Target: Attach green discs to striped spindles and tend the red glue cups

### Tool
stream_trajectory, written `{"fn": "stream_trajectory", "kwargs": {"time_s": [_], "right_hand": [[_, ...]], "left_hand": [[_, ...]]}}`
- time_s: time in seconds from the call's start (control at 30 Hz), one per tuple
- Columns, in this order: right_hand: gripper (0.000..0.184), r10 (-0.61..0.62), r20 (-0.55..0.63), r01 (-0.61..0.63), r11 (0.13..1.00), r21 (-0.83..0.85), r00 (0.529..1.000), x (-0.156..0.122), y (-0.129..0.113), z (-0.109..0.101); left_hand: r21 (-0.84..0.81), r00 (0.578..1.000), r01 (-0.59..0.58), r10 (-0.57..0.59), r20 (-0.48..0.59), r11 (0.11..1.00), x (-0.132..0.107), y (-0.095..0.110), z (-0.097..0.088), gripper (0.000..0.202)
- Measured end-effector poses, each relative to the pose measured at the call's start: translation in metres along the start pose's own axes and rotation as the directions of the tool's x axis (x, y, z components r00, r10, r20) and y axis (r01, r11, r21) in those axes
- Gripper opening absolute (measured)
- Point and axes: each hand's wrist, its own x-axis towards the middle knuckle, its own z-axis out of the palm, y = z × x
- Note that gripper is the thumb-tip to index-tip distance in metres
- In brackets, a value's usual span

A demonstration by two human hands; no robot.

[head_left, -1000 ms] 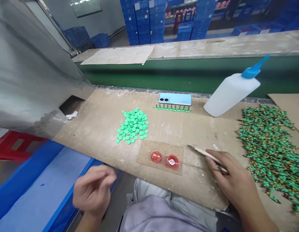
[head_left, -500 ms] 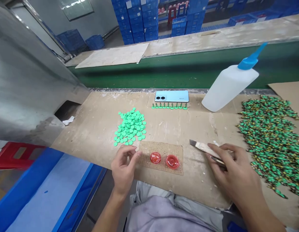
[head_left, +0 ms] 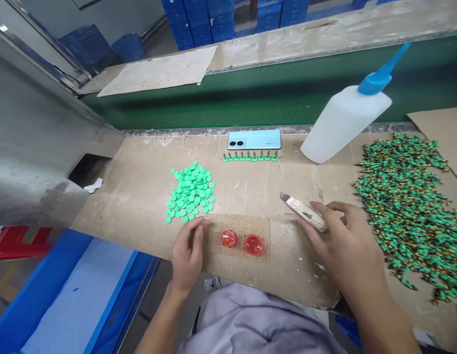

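My left hand (head_left: pixel 188 248) is at the left edge of a small speckled brown card (head_left: pixel 217 223), thumb and forefinger drawn together at its corner. Two red round dishes (head_left: pixel 228 239) rest on this card, the right dish (head_left: pixel 253 245) slightly larger. To the right, my right hand (head_left: pixel 346 241) grips a utility knife (head_left: pixel 305 212) with a pale, wrapped-looking handle, its blade pointing up and left. A loose pile of green discs (head_left: pixel 191 191) lies beyond my left hand. Beside my right hand spreads a big heap of tiny green, black and yellow pieces (head_left: pixel 405 206).
Toward the back lies a light blue phone (head_left: pixel 255 139), with a row of small upright pieces on green discs (head_left: pixel 249 157) before it. A white squeeze bottle (head_left: pixel 344 123) with a blue nozzle leans nearby. A grey metal housing (head_left: pixel 36 147) borders the left side.
The view has tilted down and shifted. My left thumb and forefinger have drawn closer together at the card. The knife has turned, and more of its handle shows in my right hand.
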Motion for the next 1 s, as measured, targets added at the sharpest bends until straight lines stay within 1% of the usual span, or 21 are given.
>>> {"fn": "stream_trajectory", "kwargs": {"time_s": [0.1, 0.23, 0.3, 0.37, 0.43, 0.53, 0.6, 0.67, 0.7, 0.77, 0.83, 0.93, 0.97, 1.0], "right_hand": [[0.035, 0.022, 0.030, -0.025, 0.990, 0.137, 0.999, -0.006, 0.004, -0.005], [0.032, 0.048, 0.082, -0.070, 0.952, 0.298, 0.996, -0.032, 0.012, -0.018], [0.028, 0.048, 0.125, -0.088, 0.938, 0.334, 0.991, -0.046, 0.014, -0.023], [0.026, 0.057, 0.174, -0.114, 0.936, 0.334, 0.983, -0.059, 0.012, -0.026], [0.029, 0.066, 0.216, -0.140, 0.928, 0.346, 0.974, -0.068, 0.006, -0.026], [0.034, 0.056, 0.211, -0.136, 0.913, 0.385, 0.976, -0.073, -0.005, -0.024], [0.035, 0.008, 0.185, -0.085, 0.908, 0.410, 0.983, -0.072, -0.011, -0.023], [0.035, -0.028, 0.188, -0.058, 0.898, 0.437, 0.982, -0.071, -0.015, -0.023], [0.035, -0.025, 0.198, -0.069, 0.888, 0.454, 0.980, -0.071, -0.017, -0.024], [0.035, 0.018, 0.230, -0.132, 0.862, 0.490, 0.973, -0.072, -0.022, -0.026], [0.041, 0.058, 0.256, -0.203, 0.785, 0.586, 0.965, -0.073, -0.027, -0.027], [0.054, 0.118, 0.303, -0.314, 0.580, 0.751, 0.946, -0.074, -0.034, -0.025], [0.055, 0.140, 0.317, -0.342, 0.526, 0.779, 0.938, -0.074, -0.035, -0.023], [0.053, 0.169, 0.328, -0.367, 0.495, 0.788, 0.930, -0.074, -0.036, -0.022]], "left_hand": [[0.012, 0.998, -0.048, 0.047, 0.048, 0.999, -0.001, 0.002, 0.003, 0.021], [0.013, 0.995, -0.086, 0.085, 0.057, 0.996, -0.005, 0.002, 0.005, 0.022], [0.004, 0.995, -0.088, 0.088, 0.048, 0.996, -0.007, 0.002, 0.005, 0.021], [-0.012, 0.995, -0.089, 0.089, 0.036, 0.996, -0.007, 0.001, 0.005, 0.020], [-0.032, 0.995, -0.097, 0.098, 0.029, 0.995, -0.006, 0.002, 0.004, 0.018], [-0.063, 0.992, -0.124, 0.126, 0.029, 0.990, -0.005, 0.002, 0.003, 0.016], [-0.085, 0.988, -0.146, 0.149, 0.030, 0.986, -0.005, 0.003, 0.002, 0.017], [-0.106, 0.986, -0.159, 0.163, 0.031, 0.982, -0.006, 0.002, 0.002, 0.019], [-0.114, 0.986, -0.159, 0.164, 0.037, 0.981, -0.007, 0.002, 0.002, 0.021], [-0.122, 0.985, -0.152, 0.160, 0.060, 0.981, -0.008, 0.002, 0.001, 0.026], [-0.124, 0.982, -0.143, 0.156, 0.106, 0.982, -0.008, 0.002, 0.000, 0.029], [-0.130, 0.969, -0.149, 0.171, 0.181, 0.980, -0.005, 0.003, -0.001, 0.031], [-0.137, 0.962, -0.160, 0.186, 0.198, 0.977, -0.004, 0.004, -0.001, 0.030], [-0.147, 0.957, -0.180, 0.208, 0.203, 0.973, -0.004, 0.005, -0.001, 0.029]]}}
